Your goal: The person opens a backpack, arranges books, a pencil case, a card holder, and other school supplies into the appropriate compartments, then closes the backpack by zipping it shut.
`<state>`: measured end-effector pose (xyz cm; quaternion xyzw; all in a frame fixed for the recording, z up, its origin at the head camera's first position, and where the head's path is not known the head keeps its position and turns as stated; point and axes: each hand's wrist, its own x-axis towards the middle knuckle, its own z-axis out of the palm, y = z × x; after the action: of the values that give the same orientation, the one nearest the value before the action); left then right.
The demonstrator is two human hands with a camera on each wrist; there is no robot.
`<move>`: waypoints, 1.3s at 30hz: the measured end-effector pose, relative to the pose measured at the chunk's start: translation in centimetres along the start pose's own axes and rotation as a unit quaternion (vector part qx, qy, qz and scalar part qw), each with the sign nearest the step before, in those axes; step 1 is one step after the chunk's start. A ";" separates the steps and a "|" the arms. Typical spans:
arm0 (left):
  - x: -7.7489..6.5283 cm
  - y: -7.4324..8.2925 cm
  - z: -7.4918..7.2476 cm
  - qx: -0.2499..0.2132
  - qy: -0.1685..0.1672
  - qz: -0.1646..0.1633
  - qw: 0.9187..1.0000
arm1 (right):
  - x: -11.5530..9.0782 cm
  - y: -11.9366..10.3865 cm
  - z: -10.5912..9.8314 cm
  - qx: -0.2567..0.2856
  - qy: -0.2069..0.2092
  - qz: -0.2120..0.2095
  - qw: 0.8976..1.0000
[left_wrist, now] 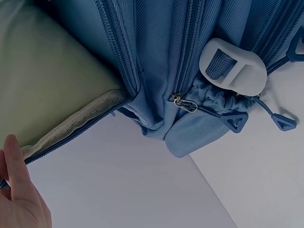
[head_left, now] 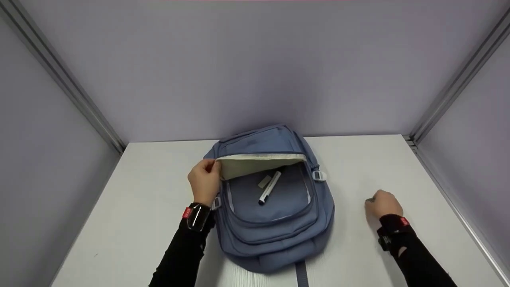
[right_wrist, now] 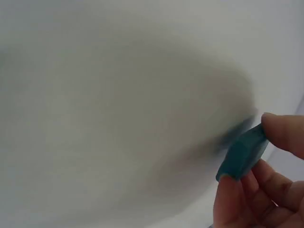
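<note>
A blue backpack (head_left: pixel 279 235) lies on the table with its front pocket unzipped. My left hand (head_left: pixel 205 181) pinches the edge of the pocket's pale-lined flap (head_left: pixel 255 163) at its left corner and holds it up. In the left wrist view, the fingers (left_wrist: pixel 18 171) sit at the end of the flap's zipper edge. Inside the pocket rest a white marker (head_left: pixel 270 188) with a black cap and a small pale rectangular piece (head_left: pixel 264 181). Right of the backpack, my right hand (head_left: pixel 385 204) holds a teal slant-ended eraser (right_wrist: pixel 243 151) between thumb and fingers, close over the table.
The white table (head_left: pixel 159 239) is bounded by a grey back wall (head_left: pixel 255 71) and side walls. White strap buckles (head_left: pixel 318 175) stick out at the backpack's sides. A dark strap (head_left: pixel 301 275) trails from its bottom toward the near edge.
</note>
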<state>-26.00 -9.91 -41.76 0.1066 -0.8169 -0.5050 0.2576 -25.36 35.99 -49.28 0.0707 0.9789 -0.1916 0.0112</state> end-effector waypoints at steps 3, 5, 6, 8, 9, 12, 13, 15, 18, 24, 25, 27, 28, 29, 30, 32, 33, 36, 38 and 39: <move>0.1 -0.1 -0.2 0.001 0.006 -0.005 1.000 | -0.6 -5.4 -0.7 0.034 0.037 -0.059 0.997; 0.2 -0.2 -0.2 0.001 0.010 -0.010 1.000 | -1.4 -9.3 -1.0 0.056 0.064 -0.119 0.989; 0.2 -0.3 -0.2 0.001 0.012 -0.011 1.000 | -1.9 -11.2 -1.0 0.062 0.077 -0.154 0.983; 0.2 -0.2 -0.3 -0.001 0.011 -0.014 1.000 | -2.7 -14.5 -0.7 0.067 0.095 -0.222 0.968; 0.2 -0.3 -0.3 -0.001 0.011 -0.016 1.000 | -3.0 -15.8 -0.4 0.061 0.104 -0.258 0.959; 0.1 -0.4 -0.2 -0.004 0.009 -0.016 1.000 | -3.3 -18.5 0.9 0.024 0.126 -0.346 0.929; 0.0 -0.4 -0.2 -0.004 0.008 -0.016 1.000 | -3.2 -19.0 1.3 0.013 0.127 -0.365 0.922; -0.2 -0.4 -0.1 -0.005 0.005 -0.014 1.000 | -2.9 -19.5 2.2 -0.008 0.128 -0.389 0.912; -0.6 -0.4 0.1 -0.007 -0.001 -0.010 1.000 | -2.6 -19.4 3.0 -0.018 0.120 -0.406 0.906; -1.4 -0.4 0.4 -0.008 0.005 0.002 1.000 | -2.5 -17.7 3.4 0.016 0.155 -0.436 0.886; -1.6 -0.4 0.4 -0.008 0.006 0.007 1.000 | -2.6 -17.3 3.4 0.035 0.171 -0.436 0.883; -2.4 -0.6 0.3 -0.005 0.005 0.023 1.000 | -2.6 -16.4 3.3 0.082 0.212 -0.429 0.874; -2.8 -0.7 0.3 -0.004 0.004 0.033 0.999 | -2.6 -15.9 3.2 0.107 0.234 -0.419 0.871; -3.3 -1.0 0.3 0.001 0.004 0.046 0.999 | -2.6 -15.4 3.2 0.131 0.254 -0.406 0.868; -3.9 -1.3 0.2 0.005 0.003 0.060 0.998 | -2.4 -15.0 3.1 0.152 0.272 -0.389 0.867; -5.2 -2.1 0.2 0.015 -0.001 0.092 0.996 | -2.1 -14.1 2.8 0.182 0.291 -0.347 0.873; -5.9 -2.6 0.3 0.019 -0.004 0.108 0.994 | -2.0 -13.8 2.7 0.192 0.292 -0.324 0.879; -8.0 -4.3 0.5 0.025 -0.022 0.150 0.988 | -1.4 -13.2 1.9 0.224 0.251 -0.245 0.909; -9.2 -5.3 0.7 0.022 -0.046 0.160 0.986 | -1.1 -13.1 1.5 0.246 0.202 -0.192 0.928; -9.7 -5.7 0.9 0.021 -0.058 0.160 0.985 | -1.0 -13.1 1.3 0.257 0.173 -0.165 0.936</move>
<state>-18.72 -7.70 -50.17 -0.0496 -0.8474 -0.4453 0.2849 -26.24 23.33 -45.55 -0.0597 0.8812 -0.4202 -0.2084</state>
